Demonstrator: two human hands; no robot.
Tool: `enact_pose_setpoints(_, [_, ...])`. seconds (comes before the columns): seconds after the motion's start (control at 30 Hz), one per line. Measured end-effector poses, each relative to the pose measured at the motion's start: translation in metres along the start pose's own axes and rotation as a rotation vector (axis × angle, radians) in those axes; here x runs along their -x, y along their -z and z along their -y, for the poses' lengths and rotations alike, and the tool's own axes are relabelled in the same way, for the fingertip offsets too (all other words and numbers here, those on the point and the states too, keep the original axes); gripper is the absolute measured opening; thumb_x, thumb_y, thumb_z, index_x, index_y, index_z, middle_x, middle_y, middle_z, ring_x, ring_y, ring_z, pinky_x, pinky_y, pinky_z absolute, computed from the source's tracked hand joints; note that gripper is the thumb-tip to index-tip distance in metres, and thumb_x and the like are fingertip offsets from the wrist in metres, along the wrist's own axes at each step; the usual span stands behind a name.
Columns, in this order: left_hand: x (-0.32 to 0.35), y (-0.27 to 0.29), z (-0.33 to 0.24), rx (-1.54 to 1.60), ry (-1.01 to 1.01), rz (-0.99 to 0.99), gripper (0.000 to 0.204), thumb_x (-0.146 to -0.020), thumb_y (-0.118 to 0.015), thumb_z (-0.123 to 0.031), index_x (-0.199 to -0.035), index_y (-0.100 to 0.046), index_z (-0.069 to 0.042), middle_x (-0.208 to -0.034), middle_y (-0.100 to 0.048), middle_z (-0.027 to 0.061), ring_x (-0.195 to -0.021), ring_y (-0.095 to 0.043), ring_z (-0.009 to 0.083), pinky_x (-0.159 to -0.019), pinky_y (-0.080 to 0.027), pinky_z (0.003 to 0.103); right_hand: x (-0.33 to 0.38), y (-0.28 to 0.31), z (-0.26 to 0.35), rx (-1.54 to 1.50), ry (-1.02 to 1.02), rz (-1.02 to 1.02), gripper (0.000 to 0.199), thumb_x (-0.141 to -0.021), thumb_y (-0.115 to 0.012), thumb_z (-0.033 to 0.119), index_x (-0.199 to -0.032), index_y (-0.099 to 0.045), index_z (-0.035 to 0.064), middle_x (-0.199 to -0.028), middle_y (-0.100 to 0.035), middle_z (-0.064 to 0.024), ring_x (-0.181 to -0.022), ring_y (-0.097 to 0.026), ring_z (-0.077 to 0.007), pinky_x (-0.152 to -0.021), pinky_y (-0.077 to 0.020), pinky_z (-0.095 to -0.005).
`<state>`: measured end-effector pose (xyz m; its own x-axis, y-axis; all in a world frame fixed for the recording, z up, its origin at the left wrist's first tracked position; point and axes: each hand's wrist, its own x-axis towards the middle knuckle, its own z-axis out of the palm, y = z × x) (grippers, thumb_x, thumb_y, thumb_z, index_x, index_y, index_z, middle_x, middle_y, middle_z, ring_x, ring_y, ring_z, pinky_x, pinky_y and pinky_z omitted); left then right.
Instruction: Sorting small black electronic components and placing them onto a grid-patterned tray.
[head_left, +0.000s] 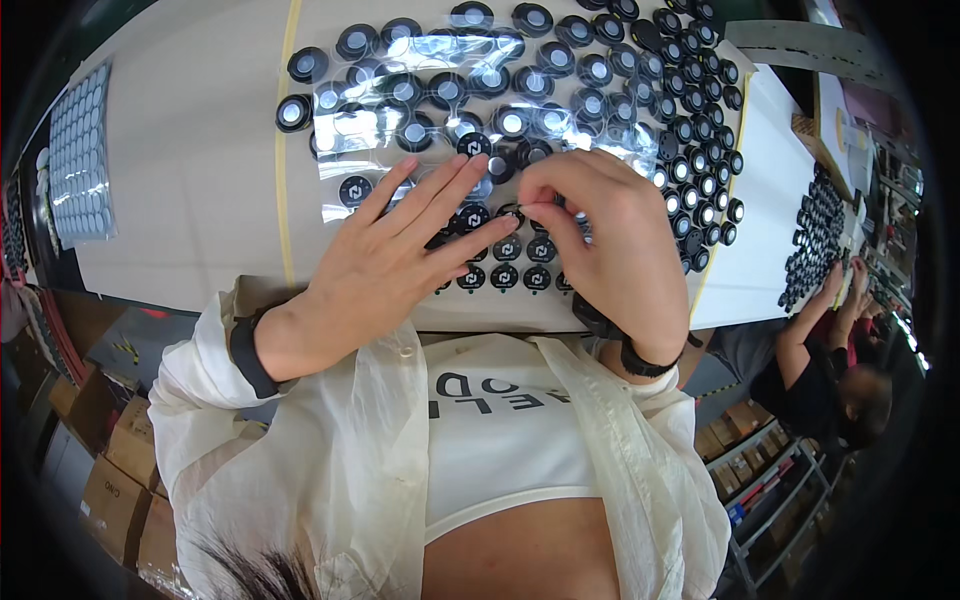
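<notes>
Over a clear plastic sheet [335, 165] with round black stickers [355, 190], my left hand [385, 250] lies flat, fingers spread. My right hand [625, 230] is closed in a pinch beside the left fingertips, thumb and forefinger at the edge of a small round black sticker [508, 213]. Several more black stickers with a white mark [505, 275] sit in rows just below the fingers, near the table's front edge. Under and beyond the sheet stand many round black parts [447, 90] with pale grey centres. My hands partly hide the sheet's lower part.
More black parts [690, 170] crowd the table's right side, near a yellow tape line. On the left, a sheet of pale round discs [82, 155] lies past another yellow line [283, 150]. At the far right, a co-worker's hands [840, 285] are beside another group of black parts [815, 235].
</notes>
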<state>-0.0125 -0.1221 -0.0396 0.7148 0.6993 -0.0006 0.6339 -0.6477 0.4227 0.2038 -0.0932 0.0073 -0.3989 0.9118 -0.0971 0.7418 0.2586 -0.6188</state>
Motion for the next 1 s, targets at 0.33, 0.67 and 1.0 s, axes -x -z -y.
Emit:
enact_pose_setpoints(0.33, [-0.031,0.008,0.0,0.232,-0.07,-0.19,0.068,-0.076,-0.074,-0.017,-0.14,-0.053,-0.022,-0.146,-0.044,0.0163,-0.13,-0.047,0.0338,-0.106,-0.042,0.043,0.01,0.039,0.013,-0.663,-0.061,-0.575,0.019,-0.08,-0.073,-0.005,-0.093,-0.06,-0.0016,-0.091,-0.061,-0.007,-0.082,-0.056,-0.0127,-0.077,-0.0442,-0.0252])
enact_pose_setpoints(0.67, [0.006,0.062,0.076,0.014,0.515,-0.218,0.039,-0.078,-0.07,0.001,-0.115,-0.06,-0.002,-0.104,-0.064,0.0128,-0.084,-0.063,0.0277,-0.075,-0.052,0.036,-0.017,0.003,0.005,-0.959,-0.07,-0.366,0.024,-0.083,-0.071,-0.004,-0.103,-0.06,0.0002,-0.089,-0.062,-0.0028,-0.082,-0.058,-0.0095,-0.079,-0.046,-0.0237])
enact_pose_setpoints(1.0, [-0.022,0.075,0.051,0.928,0.372,-0.345,0.037,-0.079,-0.073,0.005,-0.114,-0.06,0.004,-0.113,-0.064,0.0108,-0.095,-0.068,0.0189,-0.088,-0.055,0.031,-0.026,-0.018,-0.012,-1.341,-0.165,-0.337,0.014,-0.088,-0.069,0.002,-0.098,-0.06,0.0004,-0.094,-0.066,-0.0058,-0.09,-0.061,-0.01,-0.081,-0.0481,-0.0229])
